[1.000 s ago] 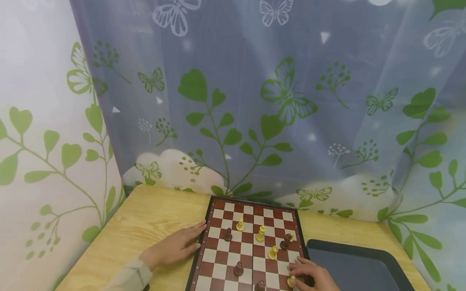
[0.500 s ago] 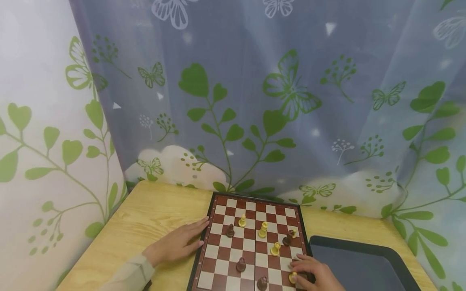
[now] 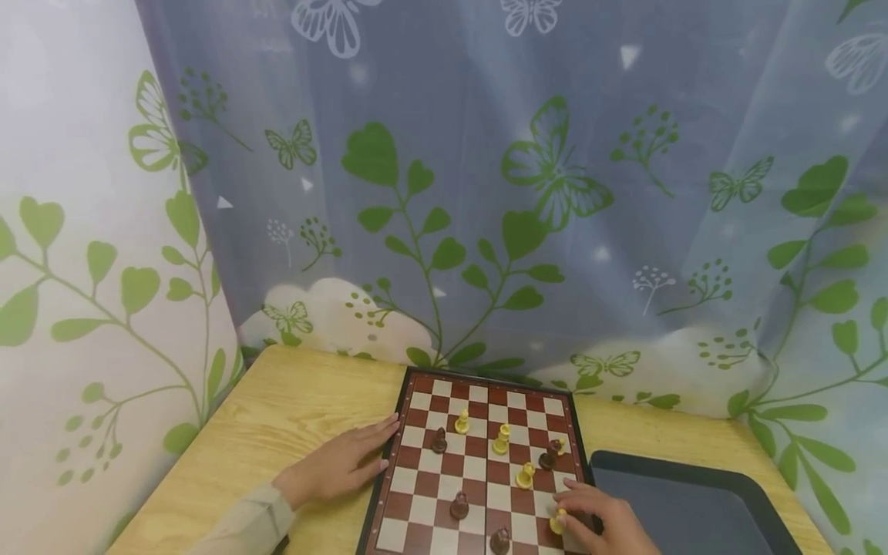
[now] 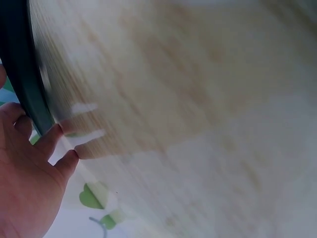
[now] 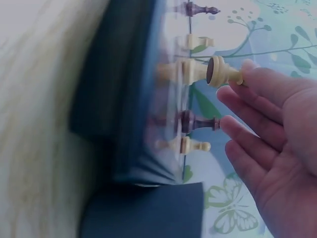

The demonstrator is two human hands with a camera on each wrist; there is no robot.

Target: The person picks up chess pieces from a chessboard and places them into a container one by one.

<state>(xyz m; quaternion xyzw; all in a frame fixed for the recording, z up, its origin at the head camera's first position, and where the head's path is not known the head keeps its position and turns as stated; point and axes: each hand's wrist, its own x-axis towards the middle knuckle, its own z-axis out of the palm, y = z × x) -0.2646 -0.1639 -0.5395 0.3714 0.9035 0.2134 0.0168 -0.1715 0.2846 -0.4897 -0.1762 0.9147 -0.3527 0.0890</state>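
My right hand [image 3: 603, 516] pinches a pale yellow chess piece [image 3: 557, 523] between thumb and fingertips over the right side of the chessboard [image 3: 475, 468]. In the right wrist view, the round dark-bottomed base of this chess piece [image 5: 216, 72] shows clear of the board; its top is hidden by the fingers. At the board's left edge rests my left hand [image 3: 340, 462], fingers straight and fingertips on the black rim. The left wrist view shows those fingers beside the dark board edge [image 4: 25, 69]. Nearest the pinched piece are a yellow knight [image 3: 525, 475] and a dark chess piece [image 3: 500, 539].
Several more pieces stand on the board, among them a tall yellow piece [image 3: 502, 439] and a dark piece [image 3: 459, 505]. To the right, a dark tray [image 3: 683, 509] lies on the wooden table [image 3: 312, 385]. A patterned curtain [image 3: 444, 193] hangs behind.
The right hand has raised the yellow chess piece slightly. The left hand stays at the board's edge. The head view shifted a little between the first two frames.
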